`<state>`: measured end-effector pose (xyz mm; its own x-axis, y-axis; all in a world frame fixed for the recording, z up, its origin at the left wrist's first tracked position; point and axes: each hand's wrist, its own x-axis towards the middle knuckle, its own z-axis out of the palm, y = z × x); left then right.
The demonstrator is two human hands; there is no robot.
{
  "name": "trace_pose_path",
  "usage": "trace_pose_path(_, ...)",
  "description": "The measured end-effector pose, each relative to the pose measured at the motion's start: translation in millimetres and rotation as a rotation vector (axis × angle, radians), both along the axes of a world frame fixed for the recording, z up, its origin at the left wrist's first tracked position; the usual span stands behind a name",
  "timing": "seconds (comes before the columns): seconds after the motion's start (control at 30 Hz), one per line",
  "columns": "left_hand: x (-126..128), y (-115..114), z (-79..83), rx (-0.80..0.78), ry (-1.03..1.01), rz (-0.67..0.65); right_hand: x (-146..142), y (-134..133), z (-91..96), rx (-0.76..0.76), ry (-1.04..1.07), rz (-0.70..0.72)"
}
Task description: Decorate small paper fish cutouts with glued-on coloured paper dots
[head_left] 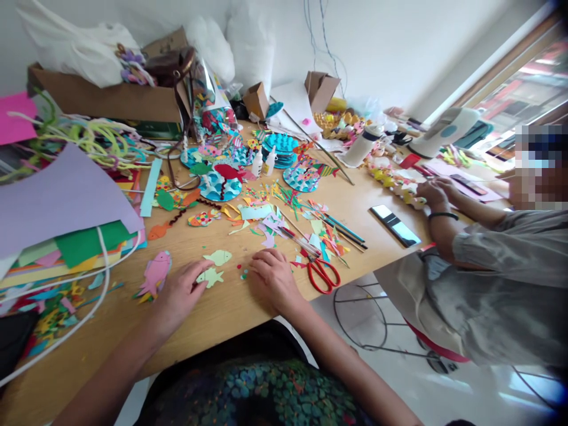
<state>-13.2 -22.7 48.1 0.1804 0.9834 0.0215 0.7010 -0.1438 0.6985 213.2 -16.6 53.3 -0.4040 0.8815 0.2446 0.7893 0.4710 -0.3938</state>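
Observation:
Two pale green paper fish lie flat on the wooden table, an upper fish (219, 257) and a lower fish (210, 277). My left hand (181, 293) rests at their left side, fingers stretched out, its tips at the edge of the lower fish. Beside small red and teal paper dots (243, 272), my right hand (274, 277) lies on the tabletop with loosely extended fingers and nothing visible in them. Pink paper fish (156, 271) are stacked left of my left hand. Red-handled scissors (323, 274) lie right of my right hand.
Paper scraps (266, 223), pencils (344, 231) and white glue bottles (270, 161) are spread farther back. Coloured paper sheets (62, 201) and a white cable (105, 266) occupy the left. A phone (394, 225) lies near a seated co-worker (501, 284) at right.

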Motion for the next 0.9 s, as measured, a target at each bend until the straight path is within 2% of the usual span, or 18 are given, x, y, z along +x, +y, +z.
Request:
trace_pose_path(0.23,-0.7,-4.9,1.3,0.046,0.021,-0.03,7.7,-0.6,-1.6,0.008,0.051,-0.035)
trace_pose_path(0.43,-12.1,-9.2,4.0,0.147,0.057,-0.008,30.6,2.8,4.0,0.05,0.121,-0.165)
trace_pose_path(0.57,-13.1,-9.1,-5.3,0.186,0.07,-0.116,42.5,3.0,4.0,0.081,0.179,-0.211)
trace_pose_path(0.7,-5.5,-10.1,-14.4,0.191,0.088,-0.23,42.8,1.0,5.8,0.052,0.189,-0.181)
trace_pose_path(0.9,2.3,-8.5,-19.6,0.261,0.1,-0.261,46.0,17.7,14.4,0.043,0.249,-0.108)
